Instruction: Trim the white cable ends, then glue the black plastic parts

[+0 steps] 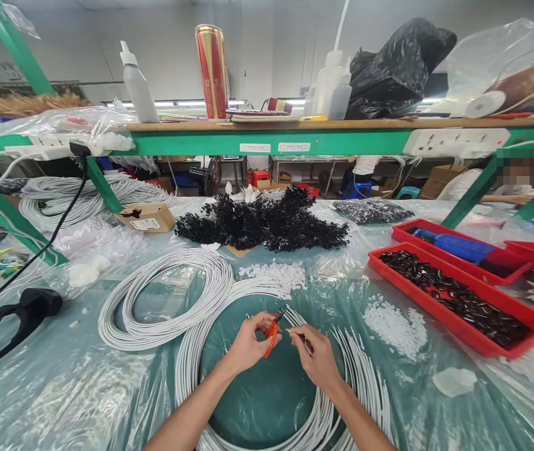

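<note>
My left hand point(248, 344) is closed around small orange-handled pliers point(273, 333), their dark jaws pointing up and away from me. Just to the right, my right hand point(317, 358) is closed in a pinch, with a small dark shiny piece showing between the fingers and a thin pale tip at the fingertips. What exactly it holds is too small to name. Both hands are above a large coil of white cable point(190, 357), whose many loose ends point(360, 363) fan out at the right. The pliers and the right fingertips are close but apart.
Red bins point(464, 300) with dark shiny parts stand at the right. White small pieces point(395, 329) lie in piles. Another white cable coil point(168, 300) is at the left, a heap of black parts point(267, 219) behind. A green-edged shelf point(332, 141) crosses above; a person sits beyond.
</note>
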Available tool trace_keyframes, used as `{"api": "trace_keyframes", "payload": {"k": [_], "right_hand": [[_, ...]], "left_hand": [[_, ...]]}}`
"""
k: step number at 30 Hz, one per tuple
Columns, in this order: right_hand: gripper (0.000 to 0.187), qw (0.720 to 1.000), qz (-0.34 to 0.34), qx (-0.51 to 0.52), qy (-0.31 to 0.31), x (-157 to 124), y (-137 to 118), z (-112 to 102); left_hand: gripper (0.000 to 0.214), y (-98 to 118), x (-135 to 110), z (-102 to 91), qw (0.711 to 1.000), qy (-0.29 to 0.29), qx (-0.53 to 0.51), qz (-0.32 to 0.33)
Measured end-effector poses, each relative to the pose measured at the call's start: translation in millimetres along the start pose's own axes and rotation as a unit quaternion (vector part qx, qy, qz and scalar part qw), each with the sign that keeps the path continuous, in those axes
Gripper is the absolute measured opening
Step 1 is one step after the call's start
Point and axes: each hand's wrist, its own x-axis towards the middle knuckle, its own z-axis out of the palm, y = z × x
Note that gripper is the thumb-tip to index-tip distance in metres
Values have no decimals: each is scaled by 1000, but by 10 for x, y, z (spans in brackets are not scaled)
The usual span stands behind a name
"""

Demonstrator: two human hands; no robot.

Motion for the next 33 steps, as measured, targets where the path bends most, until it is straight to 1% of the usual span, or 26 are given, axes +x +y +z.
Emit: {"api": "trace_keyframes", "payload": {"k": [4,8,10,13,15,19,28,33], "right_hand": [[21,1000,-7,3,-24,-15,-32,45],[24,999,-4,12,-37,-21,-38,66],[27,999,0,22,-44,-18,-40,63],[32,997,8,46,-61,-11,-55,55],[34,995,14,62,-72,-6,-73,50],[33,994,31,74,-80,-1,-101,45],[25,996,29,42,-69,-23,-78,63],[27,996,30,37,-77,-21,-31,63]], "left_hand": [[31,-22,-3,32,999,28,-27,-1],[37,-23,1,46,998,32,-50,-13],[42,-11,9,44,994,16,-97,-37],[54,18,24,31,981,-23,-175,-79],[59,37,33,18,976,-42,-194,-92],[61,41,48,-4,972,-51,-204,-101],[60,-71,54,22,976,-20,-193,-100],[60,-105,57,39,980,-9,-177,-92]]}}
